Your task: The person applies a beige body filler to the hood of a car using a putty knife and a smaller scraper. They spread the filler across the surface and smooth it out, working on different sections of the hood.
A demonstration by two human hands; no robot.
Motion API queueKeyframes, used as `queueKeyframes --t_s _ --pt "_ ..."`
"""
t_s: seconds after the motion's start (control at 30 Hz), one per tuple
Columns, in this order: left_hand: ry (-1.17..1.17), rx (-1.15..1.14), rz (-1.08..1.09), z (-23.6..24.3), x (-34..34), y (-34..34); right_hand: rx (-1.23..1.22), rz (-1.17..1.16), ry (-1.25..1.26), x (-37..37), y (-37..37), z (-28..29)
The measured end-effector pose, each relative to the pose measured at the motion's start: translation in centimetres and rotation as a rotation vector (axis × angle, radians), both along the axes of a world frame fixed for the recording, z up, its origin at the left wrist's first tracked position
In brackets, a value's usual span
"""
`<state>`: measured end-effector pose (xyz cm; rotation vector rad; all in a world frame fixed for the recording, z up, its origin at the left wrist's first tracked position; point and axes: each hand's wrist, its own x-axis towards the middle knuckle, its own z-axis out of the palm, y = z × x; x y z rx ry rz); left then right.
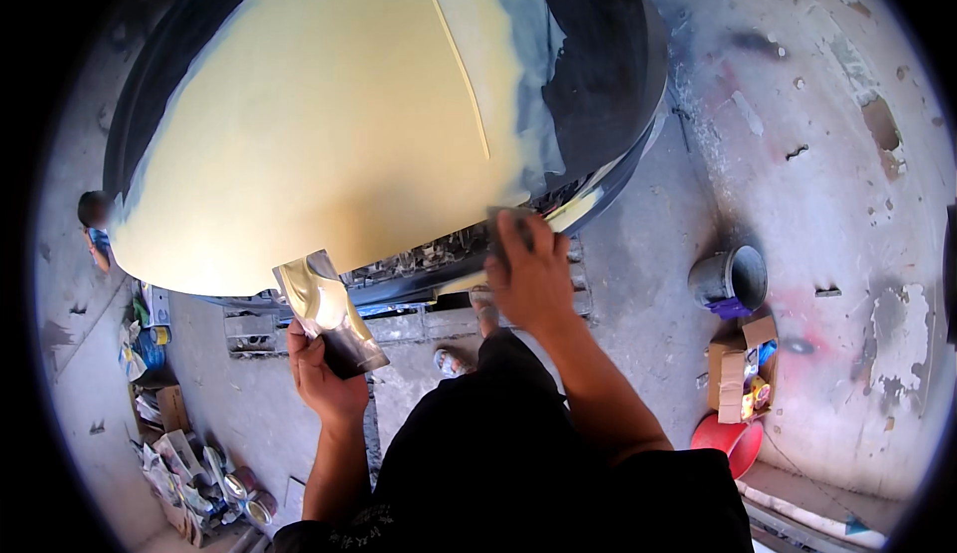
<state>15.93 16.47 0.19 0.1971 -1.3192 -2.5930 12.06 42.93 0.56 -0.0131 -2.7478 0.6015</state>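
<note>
A car body panel [329,124] coated in pale yellow filler fills the upper middle, with dark unpainted bodywork [598,64] at its right. My left hand [324,378] grips a flat metal spreader blade [324,304] smeared with yellow filler, held just below the panel's lower edge. My right hand [528,274] presses a small grey tool or pad [508,216], mostly hidden under the fingers, against the panel's lower right edge.
A grey bucket [733,276] stands on the concrete floor at right, by an open cardboard box [740,373] and a red basin [728,441]. Cans and boxes [199,483] clutter the lower left. Another person [95,224] stands at far left.
</note>
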Motion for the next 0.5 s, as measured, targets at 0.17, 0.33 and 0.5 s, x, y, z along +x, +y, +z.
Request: queueKeyframes --t_s 0.17,0.33,0.5 --pt "-0.044 0.016 -0.010 0.1 -0.2 1.4 -0.194 0.273 0.007 2.9 -2.8 0.9" --pt "-0.093 0.078 -0.132 0.9 -0.2 4.4 -0.852 0.795 -0.097 5.3 -2.4 4.6" --pt "-0.120 0.074 -0.104 2.2 -1.2 5.5 -0.503 0.711 -0.020 5.7 -1.3 1.3"
